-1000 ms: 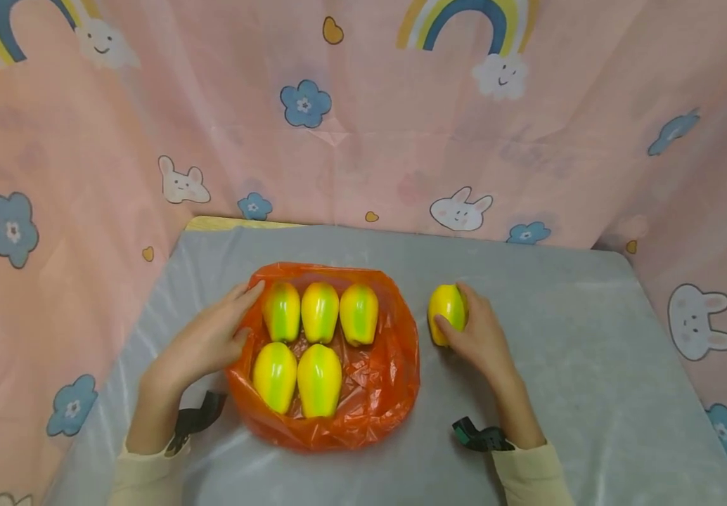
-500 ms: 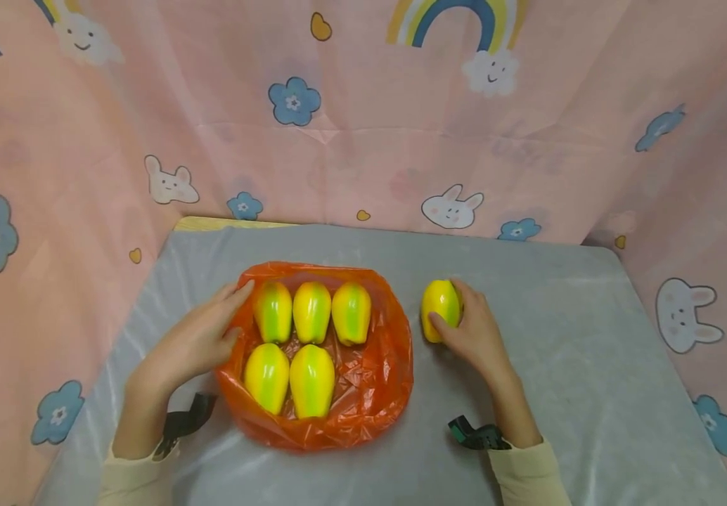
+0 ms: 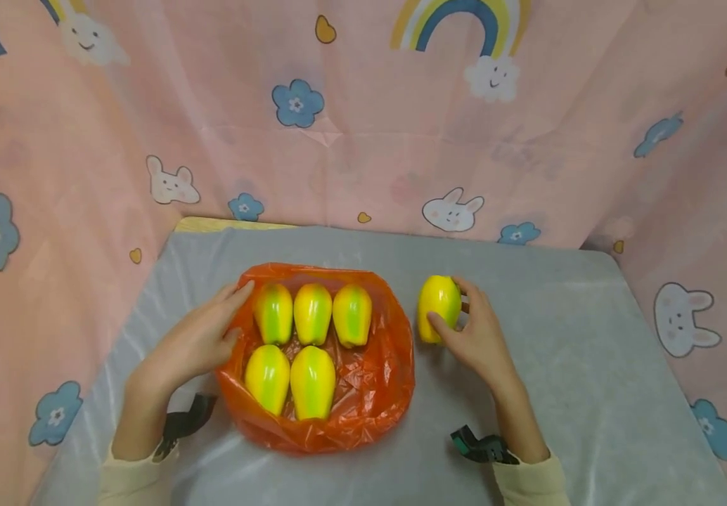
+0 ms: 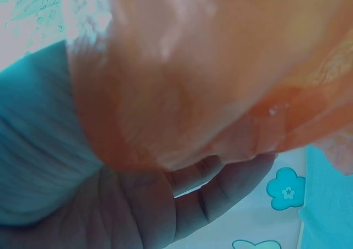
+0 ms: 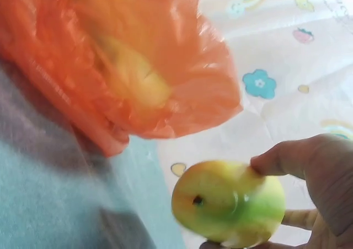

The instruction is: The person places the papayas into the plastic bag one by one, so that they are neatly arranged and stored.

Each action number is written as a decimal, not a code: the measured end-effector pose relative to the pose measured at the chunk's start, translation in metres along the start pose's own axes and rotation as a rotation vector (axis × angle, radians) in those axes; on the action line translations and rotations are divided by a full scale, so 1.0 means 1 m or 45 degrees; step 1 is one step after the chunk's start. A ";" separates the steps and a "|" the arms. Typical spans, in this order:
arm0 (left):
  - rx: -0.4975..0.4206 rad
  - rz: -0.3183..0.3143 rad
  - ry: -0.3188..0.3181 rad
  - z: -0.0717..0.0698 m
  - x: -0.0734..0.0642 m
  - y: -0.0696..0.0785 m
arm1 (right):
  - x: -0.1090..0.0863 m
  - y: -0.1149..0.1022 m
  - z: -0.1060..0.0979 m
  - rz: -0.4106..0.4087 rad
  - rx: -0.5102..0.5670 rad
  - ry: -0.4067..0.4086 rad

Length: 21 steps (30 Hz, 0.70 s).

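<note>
A red plastic bag (image 3: pixel 372 393) lies wide-mouthed on the table with several yellow-green papayas (image 3: pixel 313 383) in two rows inside. My left hand (image 3: pixel 202 337) rests against the bag's left rim, its fingers extended along the plastic and the thumb spread below them. In the left wrist view, the bag's film (image 4: pixel 165 84) covers part of that hand. To the right of the bag, my right hand (image 3: pixel 477 337) grips another papaya (image 3: pixel 437 302), thumb on the near side and fingers around the far right. The right wrist view shows this papaya (image 5: pixel 220 205) held beside the bag, its small dark end spot visible.
A grey cloth (image 3: pixel 591 351) covers the table, leaving a strip of wood (image 3: pixel 224 224) showing at the back left edge. Pink patterned curtains (image 3: pixel 363 154) hang behind and at both sides. Black straps (image 3: pixel 484 446) sit around the wrists.
My right hand has lifted the papaya slightly and brought it a little closer to the bag. The left hand stays at the bag's rim, and the head view has shifted slightly.
</note>
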<state>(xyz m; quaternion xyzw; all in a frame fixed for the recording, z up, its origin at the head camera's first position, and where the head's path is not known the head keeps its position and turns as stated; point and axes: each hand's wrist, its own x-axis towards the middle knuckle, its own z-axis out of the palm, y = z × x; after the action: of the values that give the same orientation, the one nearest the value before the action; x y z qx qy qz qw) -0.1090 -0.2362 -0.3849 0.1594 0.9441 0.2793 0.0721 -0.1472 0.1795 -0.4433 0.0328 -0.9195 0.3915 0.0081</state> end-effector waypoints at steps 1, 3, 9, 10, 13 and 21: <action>0.007 0.005 0.003 0.000 0.000 0.000 | -0.001 -0.001 -0.001 -0.016 0.019 0.006; 0.015 0.009 0.007 -0.001 0.000 0.001 | -0.003 -0.004 -0.001 -0.037 0.056 0.014; 0.012 0.012 -0.013 0.002 0.002 0.000 | -0.013 -0.011 -0.004 -0.045 0.124 0.023; 0.015 0.013 -0.015 0.002 0.002 0.000 | -0.014 -0.013 -0.005 -0.048 0.132 0.023; 0.011 -0.003 -0.017 0.004 0.001 -0.001 | -0.019 -0.018 -0.009 -0.054 0.142 0.026; 0.028 -0.004 -0.013 0.000 0.001 -0.002 | -0.029 -0.038 -0.016 -0.097 0.197 0.062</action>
<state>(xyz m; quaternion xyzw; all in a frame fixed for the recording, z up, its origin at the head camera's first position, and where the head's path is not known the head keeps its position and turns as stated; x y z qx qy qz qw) -0.1107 -0.2370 -0.3859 0.1601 0.9470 0.2680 0.0757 -0.1159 0.1666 -0.4063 0.0589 -0.8842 0.4613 0.0429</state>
